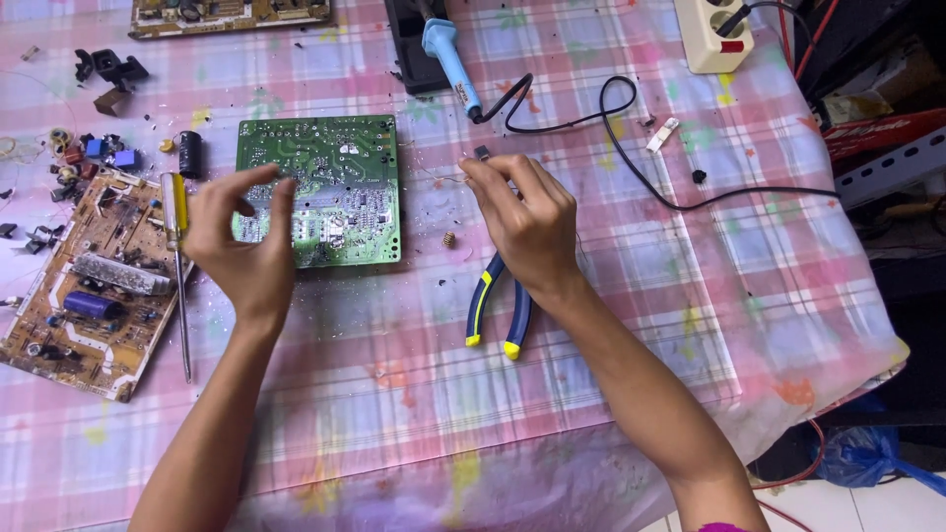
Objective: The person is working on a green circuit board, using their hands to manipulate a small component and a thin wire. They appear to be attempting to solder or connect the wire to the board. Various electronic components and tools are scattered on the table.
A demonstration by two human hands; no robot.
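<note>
A green circuit board (pixel 330 177) lies solder side up on a pink checked tablecloth (pixel 611 325). My left hand (pixel 241 241) hovers over the board's left edge, fingers apart and curled, holding nothing. My right hand (pixel 527 222) is to the right of the board, its thumb and fingertips pinched on a small dark component (pixel 482 153) with a thin wire lead. Blue and yellow pliers (pixel 493 315) lie under my right wrist, only the handles showing.
A brown circuit board (pixel 89 286) and a yellow-handled screwdriver (pixel 177 256) lie at left beside loose parts (pixel 94 153). A blue soldering iron (pixel 451 64) with a black cord (pixel 631 148) rests at the top; a power strip (pixel 711 34) sits top right. The table edge drops off at right.
</note>
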